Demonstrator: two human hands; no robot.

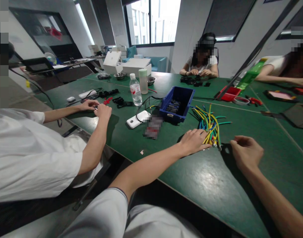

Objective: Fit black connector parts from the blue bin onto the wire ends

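Observation:
My left hand lies palm down at the near end of a loose bundle of yellow, green and blue wires. Its fingers are closed over some of them, close to the metal ring terminals. To the right of the bundle, my right hand is raised slightly over the table, apart from the wires. Its fingers curl inward with thumb and forefinger together; whatever might be between them is hidden. Behind the wires stands a blue bin with small dark parts inside.
On the green table are a white power bank, a water bottle and a red tray. A co-worker's hands handle small red parts on the left. Two more people sit across the table.

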